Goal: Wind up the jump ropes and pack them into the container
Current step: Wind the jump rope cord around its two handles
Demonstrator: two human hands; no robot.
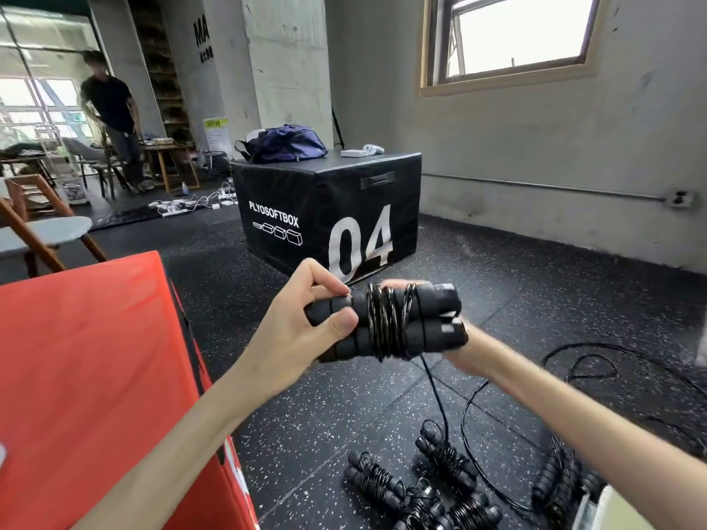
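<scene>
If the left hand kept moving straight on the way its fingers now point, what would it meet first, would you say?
The left hand pinches the jump rope handles and points rightward along them, so it would probably meet the blurred right hand at their far end first; depth is uncertain.

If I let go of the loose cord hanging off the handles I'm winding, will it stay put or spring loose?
Probably springs a little: the loose cord curves in open loops on the floor, so it looks springy. The coils round the handles seem held only by tension. Likely light.
</scene>
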